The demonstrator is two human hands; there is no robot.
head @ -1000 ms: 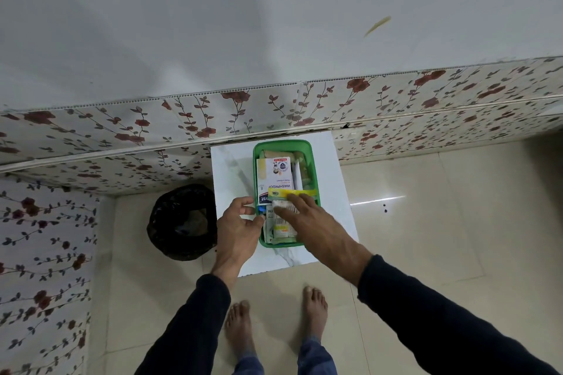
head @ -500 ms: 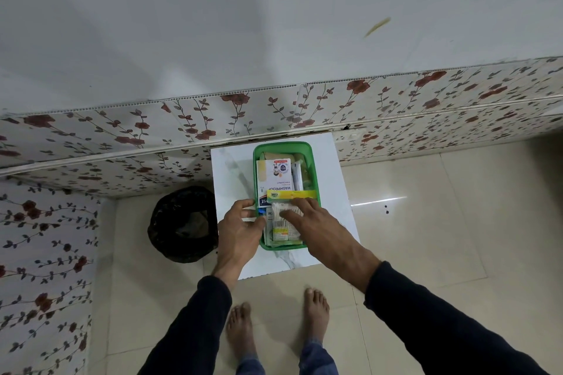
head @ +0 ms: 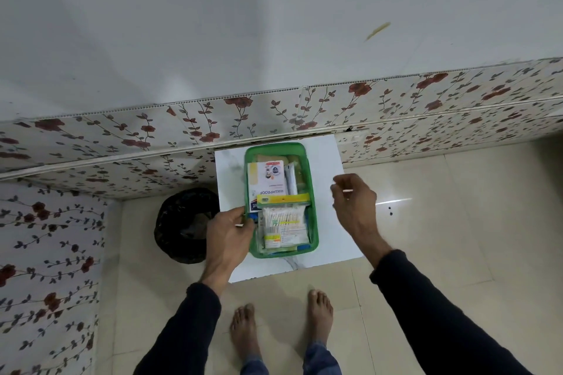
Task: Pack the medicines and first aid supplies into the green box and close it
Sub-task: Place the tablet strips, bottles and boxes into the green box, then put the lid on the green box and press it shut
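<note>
The green box (head: 311, 192) stands lidless on a small white table (head: 332, 222), filled with supplies. A clear packet of cotton swabs with a yellow header (head: 283, 216) lies on top at the near end, and a white "washproof" plaster box (head: 268, 183) lies behind it. My left hand (head: 230, 234) grips the box's left rim near the front. Hovering over the table to the right of the box, my right hand (head: 355, 204) holds nothing, its fingers loosely curled and apart. No lid is visible.
A black bin (head: 185, 225) stands on the floor just left of the table. A flower-patterned wall panel (head: 213, 119) runs behind the table and down the left side. My bare feet (head: 280, 326) are on the tiled floor in front.
My right hand has let go of the cotton swab packet and lifted away to the right of the box. The left hand stays at the left rim.
</note>
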